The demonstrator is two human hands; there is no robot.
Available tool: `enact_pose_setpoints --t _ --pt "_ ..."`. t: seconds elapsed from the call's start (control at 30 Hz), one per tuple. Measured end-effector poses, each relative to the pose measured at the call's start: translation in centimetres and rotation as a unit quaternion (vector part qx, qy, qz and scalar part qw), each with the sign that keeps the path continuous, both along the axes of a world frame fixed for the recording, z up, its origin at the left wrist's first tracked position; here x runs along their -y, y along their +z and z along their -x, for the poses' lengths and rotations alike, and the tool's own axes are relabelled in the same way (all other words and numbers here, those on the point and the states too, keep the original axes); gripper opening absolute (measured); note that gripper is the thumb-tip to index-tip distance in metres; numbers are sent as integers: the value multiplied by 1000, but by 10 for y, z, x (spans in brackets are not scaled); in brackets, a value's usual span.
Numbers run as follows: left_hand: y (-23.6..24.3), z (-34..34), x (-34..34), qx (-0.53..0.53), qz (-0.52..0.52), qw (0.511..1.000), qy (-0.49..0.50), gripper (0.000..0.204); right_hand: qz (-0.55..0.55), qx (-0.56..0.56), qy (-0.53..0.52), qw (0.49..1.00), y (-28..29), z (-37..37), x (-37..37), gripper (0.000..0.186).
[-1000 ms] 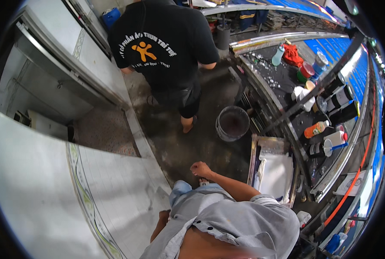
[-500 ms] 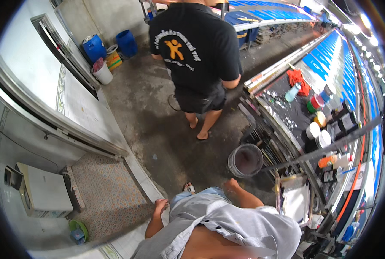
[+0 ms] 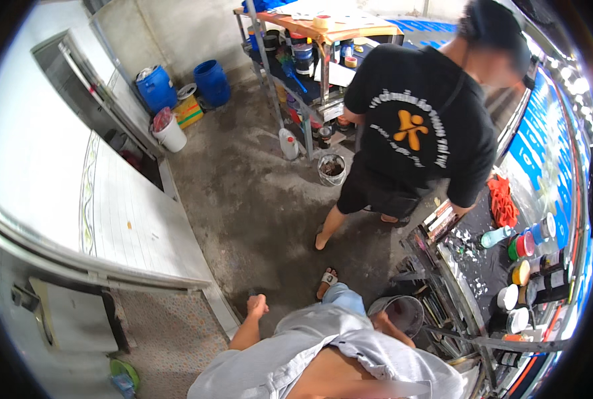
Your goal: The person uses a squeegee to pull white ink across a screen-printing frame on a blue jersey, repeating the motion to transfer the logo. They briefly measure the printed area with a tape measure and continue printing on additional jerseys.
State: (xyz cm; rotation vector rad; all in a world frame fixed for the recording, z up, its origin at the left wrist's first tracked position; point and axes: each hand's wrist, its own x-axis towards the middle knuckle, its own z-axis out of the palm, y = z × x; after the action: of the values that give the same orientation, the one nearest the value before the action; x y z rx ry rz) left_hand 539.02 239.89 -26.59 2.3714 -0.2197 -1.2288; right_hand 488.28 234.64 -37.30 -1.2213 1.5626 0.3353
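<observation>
My left hand (image 3: 257, 305) hangs in front of my body, its fingers curled closed. A small dark shape shows at its top, too small to name. At my right side, my right hand (image 3: 380, 322) hangs beside a grey bucket (image 3: 409, 318) and overlaps its rim in the picture. Its fingers are blurred, so their pose is unclear. I wear a light grey open shirt (image 3: 270, 356), and one sandalled foot (image 3: 327, 279) is ahead of me.
A person in black (image 3: 409, 120) stands ahead, beside the right-hand work table (image 3: 466, 256) holding paint pots and a red cloth (image 3: 503, 203). A shelf table (image 3: 276, 20), small bucket (image 3: 331, 170) and white jug (image 3: 288, 143) stand beyond. Blue drums (image 3: 211, 83) line the far wall.
I have moved forward and my view has turned. The other person now appears farther right, at the table's end. The shelf table and small bucket have come into view. My right hand has swung back.
</observation>
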Motion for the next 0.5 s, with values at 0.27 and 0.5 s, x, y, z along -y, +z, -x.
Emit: enact_pose_setpoints --t 0.27,0.5 --pt "27 -7 232 -159 196 962 103 45 25 343 -304 889 46 -65 295 16" --pt "141 -42 537 -8 444 895 -33 36 104 273 -306 906 138 -165 490 21"
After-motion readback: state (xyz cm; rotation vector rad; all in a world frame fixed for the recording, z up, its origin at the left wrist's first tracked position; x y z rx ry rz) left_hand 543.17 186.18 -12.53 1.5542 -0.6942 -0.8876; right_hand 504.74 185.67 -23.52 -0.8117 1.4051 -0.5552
